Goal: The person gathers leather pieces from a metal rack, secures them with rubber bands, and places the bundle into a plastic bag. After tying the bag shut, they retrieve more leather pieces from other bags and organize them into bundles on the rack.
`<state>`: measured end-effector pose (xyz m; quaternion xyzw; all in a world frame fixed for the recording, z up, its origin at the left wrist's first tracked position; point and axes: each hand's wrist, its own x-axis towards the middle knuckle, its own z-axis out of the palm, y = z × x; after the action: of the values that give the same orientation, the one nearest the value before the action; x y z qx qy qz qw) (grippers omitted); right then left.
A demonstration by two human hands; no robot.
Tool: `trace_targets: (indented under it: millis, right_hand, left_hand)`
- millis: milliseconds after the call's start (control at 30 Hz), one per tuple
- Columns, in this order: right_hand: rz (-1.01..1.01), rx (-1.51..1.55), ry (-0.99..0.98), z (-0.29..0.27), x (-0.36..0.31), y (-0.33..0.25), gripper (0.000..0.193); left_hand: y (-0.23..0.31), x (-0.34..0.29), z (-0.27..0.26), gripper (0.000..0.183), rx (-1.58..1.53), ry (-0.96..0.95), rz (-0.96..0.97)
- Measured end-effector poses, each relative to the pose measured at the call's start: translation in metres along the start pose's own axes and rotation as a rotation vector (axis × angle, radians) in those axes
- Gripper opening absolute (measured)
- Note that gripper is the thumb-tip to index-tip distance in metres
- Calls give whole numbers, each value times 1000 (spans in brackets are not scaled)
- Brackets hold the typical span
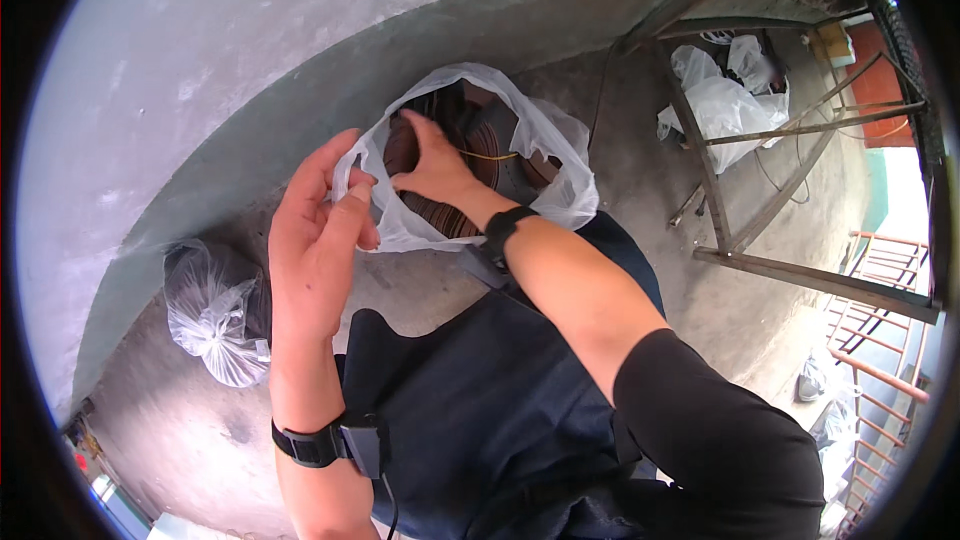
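Holding the bag's rim up and wide looks like the best help right now. The thin white plastic bag (567,145) sits at the top middle of the frame, with brown striped things (437,214) inside it. The left hand (322,225) has its thumb and fingers bent close round the rim on the bag's left side. The right hand (440,165) is down in the bag, with thumb and fingers half spread beside a brown piece. The bag's inside is dark, so I can't tell if it has hold of that piece. Going slowly and lifting the wrist clear of the rim should stop the plastic from snagging or ripping. The thin yellow string (487,154) could catch a finger too, so mind it.

The wall (250,80) curves close behind the bag, so pushing up the frame leaves little room. A tied bag (218,320) sits at the lower left. A metal frame (815,286) stands at the right. Between the bag and that frame, bare floor (645,200) gives the most room for an elbow.
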<state>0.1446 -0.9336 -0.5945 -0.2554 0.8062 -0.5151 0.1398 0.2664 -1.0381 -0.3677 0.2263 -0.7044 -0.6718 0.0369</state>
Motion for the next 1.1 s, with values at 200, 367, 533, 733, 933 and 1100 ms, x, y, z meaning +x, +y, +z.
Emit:
trace_targets:
  millis: [200, 367, 533, 733, 933, 1100]
  right_hand:
    - [237, 429, 134, -54, -7, -5, 102]
    - [315, 1030, 217, -109, -19, -53, 76]
    - [380, 1689, -51, -154, -52, -94, 64]
    - [149, 1661, -175, -216, -84, -120, 66]
    - [67, 1635, 5, -304, -105, -161, 69]
    - [-227, 1717, -77, -371, -137, -174, 76]
  left_hand:
    - [-3, 10, 7, 45, -21, -12, -15]
    - [-7, 13, 4, 43, -81, 16, 27]
    - [-7, 17, 7, 42, -96, 20, 50]
    - [-13, 28, 15, 41, -65, -31, 73]
    - [-28, 36, 14, 40, -20, -46, 84]
    - [-38, 46, 24, 42, -23, -74, 64]
